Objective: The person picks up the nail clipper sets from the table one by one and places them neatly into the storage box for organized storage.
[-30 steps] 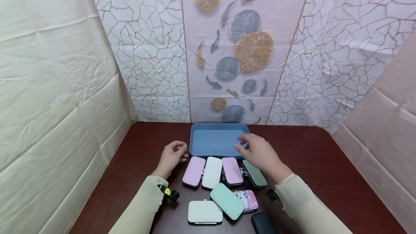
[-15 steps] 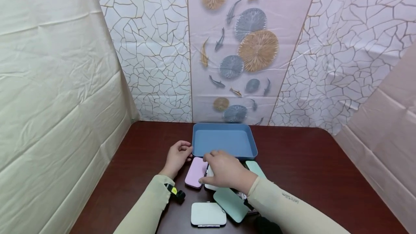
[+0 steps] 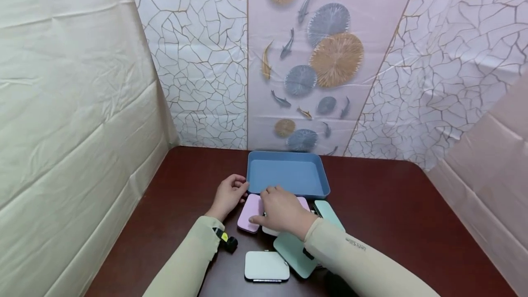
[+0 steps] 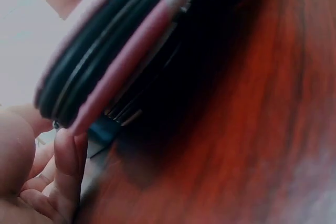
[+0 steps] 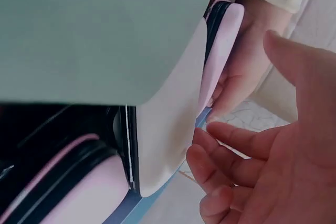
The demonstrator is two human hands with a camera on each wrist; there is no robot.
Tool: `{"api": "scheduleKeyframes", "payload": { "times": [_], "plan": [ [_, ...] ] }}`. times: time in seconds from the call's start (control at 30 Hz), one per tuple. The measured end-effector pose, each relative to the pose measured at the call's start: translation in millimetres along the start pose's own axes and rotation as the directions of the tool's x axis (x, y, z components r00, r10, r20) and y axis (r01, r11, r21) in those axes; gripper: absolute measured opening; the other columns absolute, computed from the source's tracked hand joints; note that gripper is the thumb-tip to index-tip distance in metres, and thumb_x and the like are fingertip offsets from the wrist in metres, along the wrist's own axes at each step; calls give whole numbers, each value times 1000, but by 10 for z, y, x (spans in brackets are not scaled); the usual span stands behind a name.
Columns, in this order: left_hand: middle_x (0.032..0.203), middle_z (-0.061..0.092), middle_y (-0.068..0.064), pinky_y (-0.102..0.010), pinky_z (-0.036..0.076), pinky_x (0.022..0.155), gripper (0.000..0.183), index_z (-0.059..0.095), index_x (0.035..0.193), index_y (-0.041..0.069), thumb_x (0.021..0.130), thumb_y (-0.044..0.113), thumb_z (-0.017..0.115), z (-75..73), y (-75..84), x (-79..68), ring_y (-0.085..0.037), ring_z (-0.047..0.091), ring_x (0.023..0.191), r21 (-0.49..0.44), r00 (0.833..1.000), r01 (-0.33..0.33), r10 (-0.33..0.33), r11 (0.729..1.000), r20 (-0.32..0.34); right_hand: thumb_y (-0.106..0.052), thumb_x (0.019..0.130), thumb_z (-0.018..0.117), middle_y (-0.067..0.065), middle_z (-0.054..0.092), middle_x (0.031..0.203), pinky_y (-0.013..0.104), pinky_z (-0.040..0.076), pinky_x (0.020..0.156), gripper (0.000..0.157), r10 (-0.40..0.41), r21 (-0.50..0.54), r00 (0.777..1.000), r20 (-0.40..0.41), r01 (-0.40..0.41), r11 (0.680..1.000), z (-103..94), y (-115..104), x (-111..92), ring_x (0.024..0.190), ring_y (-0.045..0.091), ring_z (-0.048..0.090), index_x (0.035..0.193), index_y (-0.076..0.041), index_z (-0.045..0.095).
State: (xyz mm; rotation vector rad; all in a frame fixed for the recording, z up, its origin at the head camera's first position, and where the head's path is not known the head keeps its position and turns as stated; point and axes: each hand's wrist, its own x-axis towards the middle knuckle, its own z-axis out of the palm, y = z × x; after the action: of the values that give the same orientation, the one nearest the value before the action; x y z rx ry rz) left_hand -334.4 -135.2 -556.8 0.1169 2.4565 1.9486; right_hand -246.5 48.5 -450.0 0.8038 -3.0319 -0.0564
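My left hand (image 3: 228,197) rests at the far left corner of a pink slim case (image 3: 246,219), near the tray's left side. In the left wrist view its fingertips are right at the end of that case, which has black sides with a thin line round them. My right hand (image 3: 282,212) hovers over the row of cases, thumb spread and fingers loosely bent, holding nothing. Partly hidden beneath it lie a white case (image 5: 170,124) and another pink case (image 3: 304,203). A mint green case (image 3: 328,213) ends the row on the right.
Beyond the row stands a shallow blue tray (image 3: 286,175). Closer to me, a white case (image 3: 266,266) lies beside a larger-looking green case (image 3: 294,251), partly under my right sleeve. A dark object (image 3: 336,284) shows at the bottom edge. Fabric walls enclose the dark red table (image 3: 392,205).
My right hand has swung left from the tray's right side to above the white case. My left hand stays about where it was. The head view has shifted slightly.
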Motion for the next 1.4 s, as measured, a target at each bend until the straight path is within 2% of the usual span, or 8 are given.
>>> {"api": "scheduleKeyframes", "payload": {
  "times": [0.3, 0.47, 0.63, 0.87, 1.07, 1.13, 1.3, 1.4],
  "plan": [
    [92, 66, -6, -32, 57, 56, 37, 61, 120, 13, 88, 32, 66, -21, 15, -7, -18, 67, 73, 11, 999, 36, -37, 999, 33, -77, 76, 52, 4, 64, 80, 39, 55, 64, 68, 44, -213, 999, 5, -42, 976, 65, -174, 164, 81, 24, 59, 91, -13, 69],
    [104, 65, -3, -31, 58, 59, 44, 57, 129, 14, 90, 32, 63, -43, 64, 20, -15, 67, 78, 39, 998, 28, -30, 999, 50, -79, 71, 55, 4, 68, 90, 42, 56, 72, 80, 59, -200, 998, 21, -53, 978, 66, -195, 225, 88, 25, 61, 111, -11, 64],
    [111, 64, -1, -31, 58, 63, 44, 56, 131, 18, 91, 34, 61, -54, 54, 5, -13, 67, 82, 105, 999, 35, -39, 994, 37, -76, 68, 62, 6, 65, 92, 39, 55, 78, 82, 53, -108, 998, 41, -48, 993, 75, -175, 262, 93, 24, 61, 116, -8, 60],
    [112, 65, 5, -35, 53, 84, 39, 60, 127, 24, 91, 38, 60, -22, 59, 7, -13, 63, 98, 235, 1000, 22, -20, 972, -11, -43, 83, 69, 7, 62, 111, 34, 52, 78, 54, 31, 266, 991, 127, -64, 962, -42, -49, 248, 100, 21, 59, 122, -7, 58],
    [110, 67, 3, -37, 52, 85, 36, 62, 124, 21, 91, 36, 60, -37, 87, 32, -15, 62, 100, 216, 1000, 17, -11, 976, -26, -27, 92, 61, 1, 62, 94, 30, 51, 60, 36, -28, 604, 972, 235, -124, 787, -84, 121, 330, 74, 14, 60, 123, -11, 53],
    [111, 66, 3, -37, 52, 86, 35, 62, 123, 22, 92, 36, 59, -42, 94, 41, -15, 61, 102, 224, 1000, 14, -8, 975, -30, -24, 93, 60, 3, 61, 96, 32, 54, 63, 33, -43, 710, 965, 259, -160, 685, -97, 198, 368, 75, 15, 62, 123, -12, 53],
    [110, 66, 3, -35, 54, 78, 34, 63, 121, 26, 92, 42, 58, -38, 98, 35, -16, 64, 93, 203, 999, 27, -23, 979, -22, -20, 93, 60, 15, 60, 103, 41, 58, 75, 32, 22, 902, 964, 264, -255, 348, -168, 480, 515, 83, 23, 66, 123, -10, 55],
    [105, 67, -1, -33, 57, 65, 35, 61, 123, 26, 92, 42, 57, -16, 76, 16, -17, 67, 79, 135, 998, 64, -66, 989, 10, -22, 91, 63, 15, 62, 107, 41, 58, 77, 37, 122, 928, 956, 267, -289, 233, -215, 681, 639, 87, 23, 67, 124, -9, 52]
  ]
}}
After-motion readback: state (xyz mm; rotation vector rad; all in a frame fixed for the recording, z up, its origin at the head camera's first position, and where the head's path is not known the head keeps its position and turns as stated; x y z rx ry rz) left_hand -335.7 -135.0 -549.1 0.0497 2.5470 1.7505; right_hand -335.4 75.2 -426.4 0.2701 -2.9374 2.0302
